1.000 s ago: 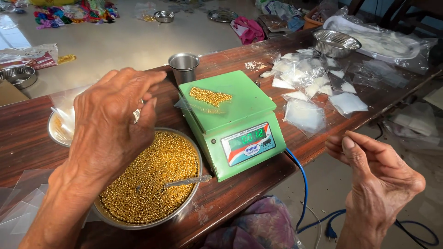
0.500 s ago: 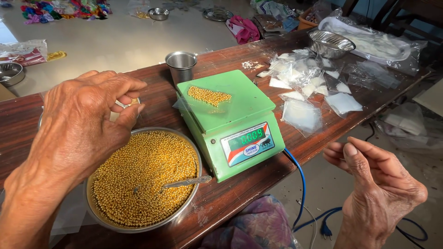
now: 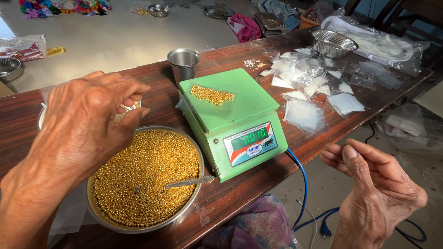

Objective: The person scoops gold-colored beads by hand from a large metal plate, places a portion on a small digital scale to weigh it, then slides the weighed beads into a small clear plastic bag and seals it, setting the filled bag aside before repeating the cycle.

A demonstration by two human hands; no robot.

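Weighing under way — left hand [image 3: 87, 120] pinched over beads [image 3: 145, 177], right hand [image 3: 376, 193] loosely curled, empty; scale [image 3: 230, 115] awaits more.

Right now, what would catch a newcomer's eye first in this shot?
The steel bowl heaped with tiny gold beads, near the front edge of the wooden table, with a spoon lying in it. Just right of it, a bright green scale carries a small pile of the same beads. The left hand hovers over the bowl's far rim, fingers pinched.
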